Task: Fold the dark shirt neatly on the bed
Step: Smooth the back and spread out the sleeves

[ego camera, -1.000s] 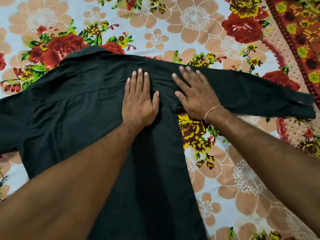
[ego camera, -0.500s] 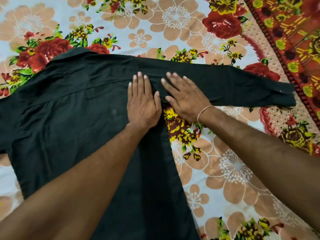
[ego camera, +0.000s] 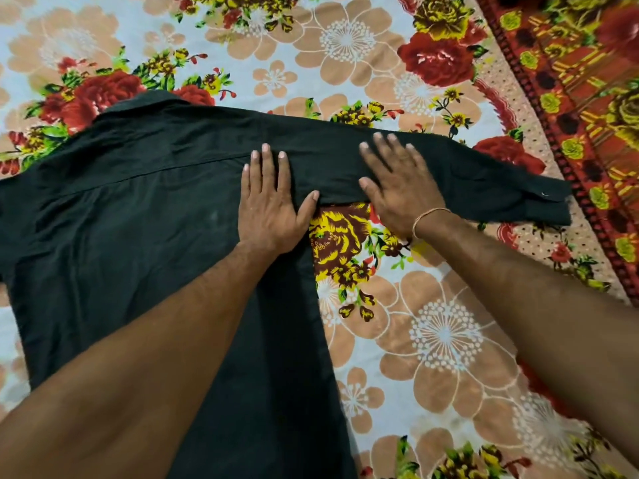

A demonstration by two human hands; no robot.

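Head view, 1 item with 2 hands on it. Dark shirt (ego camera: 138, 236): spread flat, back side up, on the bed (ego camera: 432, 340), which is covered by a floral sheet. Collar at upper left; body runs off the left and bottom borders. Right-side hem edge runs from beside the left thumb down to the bottom border. Sleeve (ego camera: 484, 188) extends right, its cuff (with 1 small button) stopping just short of the sheet's red patterned border (ego camera: 570, 98). Bare sheet lies right of the hem and beyond the collar.

Left hand (ego camera: 269, 209): fingers straight and close together, palm flat on the shirt near the armpit, gripping nothing.

Right hand (ego camera: 401, 188): fingers (ego camera: 380, 150) straight, slightly spread, pressing flat on the sleeve, heel over its lower edge; thread band at wrist.
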